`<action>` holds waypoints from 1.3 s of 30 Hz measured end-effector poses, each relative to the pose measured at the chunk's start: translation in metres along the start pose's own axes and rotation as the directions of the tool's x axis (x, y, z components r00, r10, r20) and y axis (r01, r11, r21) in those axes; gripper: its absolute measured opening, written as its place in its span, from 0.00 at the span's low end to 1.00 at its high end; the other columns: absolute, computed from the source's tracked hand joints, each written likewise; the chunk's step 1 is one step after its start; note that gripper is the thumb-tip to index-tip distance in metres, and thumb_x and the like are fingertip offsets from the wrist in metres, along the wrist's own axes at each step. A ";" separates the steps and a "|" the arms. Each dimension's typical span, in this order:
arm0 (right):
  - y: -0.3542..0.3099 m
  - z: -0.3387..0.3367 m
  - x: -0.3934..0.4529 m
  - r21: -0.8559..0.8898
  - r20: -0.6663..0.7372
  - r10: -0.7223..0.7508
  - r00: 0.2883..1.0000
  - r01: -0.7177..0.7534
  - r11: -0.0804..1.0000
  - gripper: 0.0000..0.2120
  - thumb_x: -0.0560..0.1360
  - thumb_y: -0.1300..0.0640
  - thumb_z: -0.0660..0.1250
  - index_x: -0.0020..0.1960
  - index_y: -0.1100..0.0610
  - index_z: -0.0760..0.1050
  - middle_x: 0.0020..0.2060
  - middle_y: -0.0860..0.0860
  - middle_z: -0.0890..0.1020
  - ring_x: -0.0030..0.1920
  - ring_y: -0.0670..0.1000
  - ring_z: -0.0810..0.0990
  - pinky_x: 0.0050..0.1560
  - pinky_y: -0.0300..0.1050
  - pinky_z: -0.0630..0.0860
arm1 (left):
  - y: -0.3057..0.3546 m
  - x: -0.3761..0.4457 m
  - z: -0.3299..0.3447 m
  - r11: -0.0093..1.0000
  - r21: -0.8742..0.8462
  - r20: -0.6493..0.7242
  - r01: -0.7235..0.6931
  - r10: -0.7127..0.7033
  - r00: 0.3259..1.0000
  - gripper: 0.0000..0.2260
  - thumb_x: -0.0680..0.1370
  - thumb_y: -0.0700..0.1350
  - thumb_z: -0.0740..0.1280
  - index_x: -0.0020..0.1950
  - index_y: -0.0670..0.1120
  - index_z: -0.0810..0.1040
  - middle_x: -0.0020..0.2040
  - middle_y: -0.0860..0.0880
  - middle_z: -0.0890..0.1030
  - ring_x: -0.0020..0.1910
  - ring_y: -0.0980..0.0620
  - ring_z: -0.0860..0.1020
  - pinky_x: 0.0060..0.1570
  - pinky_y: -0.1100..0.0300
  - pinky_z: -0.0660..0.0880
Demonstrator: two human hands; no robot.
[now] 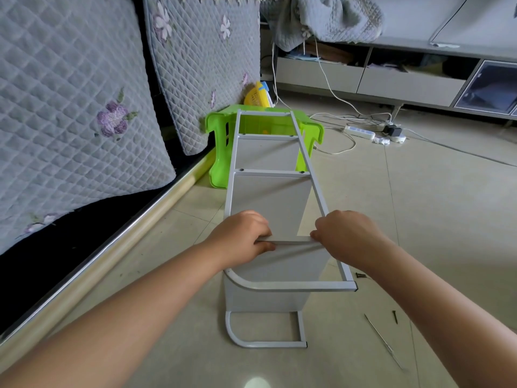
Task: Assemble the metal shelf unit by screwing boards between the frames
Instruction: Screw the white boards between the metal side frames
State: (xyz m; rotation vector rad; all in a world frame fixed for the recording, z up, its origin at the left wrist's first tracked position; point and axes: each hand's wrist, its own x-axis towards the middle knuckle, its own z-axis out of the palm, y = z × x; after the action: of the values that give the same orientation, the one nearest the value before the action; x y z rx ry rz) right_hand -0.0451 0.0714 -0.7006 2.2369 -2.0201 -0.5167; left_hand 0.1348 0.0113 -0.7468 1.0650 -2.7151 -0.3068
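Note:
The grey metal shelf unit [268, 175] lies on its side on the tiled floor, its upper frame [316, 189] facing up. Two boards [272, 171] sit fixed between the frames farther away. A third grey board [291, 243] stands edge-up between the frames close to me. My left hand [243, 238] grips the left end of that board's top edge. My right hand [347, 236] pinches its right end at the frame rail. The lower frame's curved foot [265, 329] rests on the floor nearest me. Two dark screws [361, 275] [395, 316] lie on the floor to the right.
A green plastic stool [218, 152] stands under the shelf's far end, with a yellow basket [256, 95] behind it. A quilted sofa [84, 107] runs along the left. A thin metal rod [383, 341] lies at lower right. A power strip [361, 132] and cables lie near the TV cabinet [405, 79].

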 end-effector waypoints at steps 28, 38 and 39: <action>0.016 -0.005 -0.002 0.170 0.039 0.004 0.999 -0.011 0.985 0.22 0.81 0.47 0.51 0.30 0.53 0.58 0.30 0.49 0.63 0.40 0.54 0.69 0.29 0.41 0.60 | -0.006 -0.001 0.008 0.996 0.032 -0.074 -0.089 0.091 0.993 0.38 0.65 0.65 0.44 0.43 0.37 0.80 0.45 0.43 0.81 0.50 0.46 0.75 0.47 0.54 0.72; 0.035 0.004 -0.013 0.529 -0.214 -0.137 0.967 0.233 0.816 0.11 0.75 0.64 0.63 0.55 0.59 0.80 0.48 0.51 0.81 0.42 0.43 0.73 0.43 0.26 0.66 | -0.005 -0.002 0.008 0.998 0.023 -0.069 -0.052 0.054 0.996 0.36 0.66 0.65 0.45 0.43 0.37 0.80 0.44 0.44 0.81 0.49 0.46 0.76 0.47 0.53 0.74; 0.034 0.002 -0.013 0.539 -0.220 -0.142 0.965 0.242 0.807 0.12 0.75 0.66 0.63 0.55 0.60 0.80 0.50 0.52 0.82 0.43 0.43 0.74 0.44 0.25 0.66 | -0.005 -0.002 0.008 0.999 0.025 -0.062 -0.048 0.049 0.997 0.37 0.66 0.65 0.45 0.43 0.37 0.80 0.44 0.44 0.81 0.49 0.46 0.76 0.48 0.53 0.73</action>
State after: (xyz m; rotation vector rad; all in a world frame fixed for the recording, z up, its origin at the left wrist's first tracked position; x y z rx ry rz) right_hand -0.0790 0.0802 -0.6907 2.7076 -2.0567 0.3165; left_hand 0.1371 0.0102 -0.7556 0.9962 -2.6904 -0.2296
